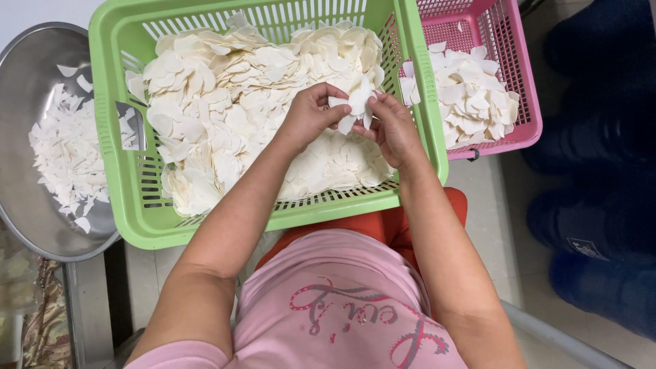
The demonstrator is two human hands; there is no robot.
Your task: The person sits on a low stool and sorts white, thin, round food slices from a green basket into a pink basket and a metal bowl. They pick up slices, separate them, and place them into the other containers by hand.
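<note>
Both hands meet at upper centre of the frame, over the right portion of the green slotted basket (116,178). Left hand (309,116) and right hand (393,130) are closed together on a small stack of thin white slices (357,106); fingertips pinch the stack from both sides, w/ thumb and forefinger of each hand at the slice edges. The held slices sit just above the main heap of white slices (239,102), which fills most of the green basket. Slices appear flat, petal-shaped, off-white, approx. uniform in thickness; exact material cannot be told. Handling judgement: very light, thin, prob. brittle, likely to snap if bent or squeezed across the face. Surface looks dry, so slip risk seems low, but slices may cling together in stacks. Best hold: by the rim, light pinch, supporting the flat face w/ a fingertip; avoid pressure at the centre. At upper right, a pink slotted basket (526,130) holds a smaller pile of similar slices, just beside the green one. At left, a round steel basin (27,225) holds broken white fragments (65,164). Bottom centre: pink shirt (342,307) and orange garment (389,225) of the seated person.
</note>
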